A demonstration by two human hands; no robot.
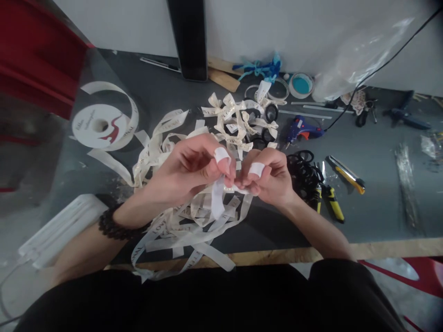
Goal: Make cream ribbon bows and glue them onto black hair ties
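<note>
Close together over the middle of the table, both hands pinch a white ribbon (218, 203). My left hand (197, 163) has thumb and forefinger pressed together, and one end of the ribbon hangs below them. Fingers curled, my right hand (270, 175) grips the ribbon's other part; the fingers hide much of it. White tape is wrapped around a finger of each hand. Beneath them lies a loose heap of cut printed ribbons (194, 226). Just beyond the hands is a pile of tied ribbon bows (231, 117).
A ribbon spool (85, 127) lies at the left. Right of the hands are a blue glue gun (301, 129), black hair ties (304, 170), yellow-handled pliers (332, 205) and a yellow utility knife (348, 175). A phone (191, 41) leans at the back. The wooden table edge (294, 256) runs in front.
</note>
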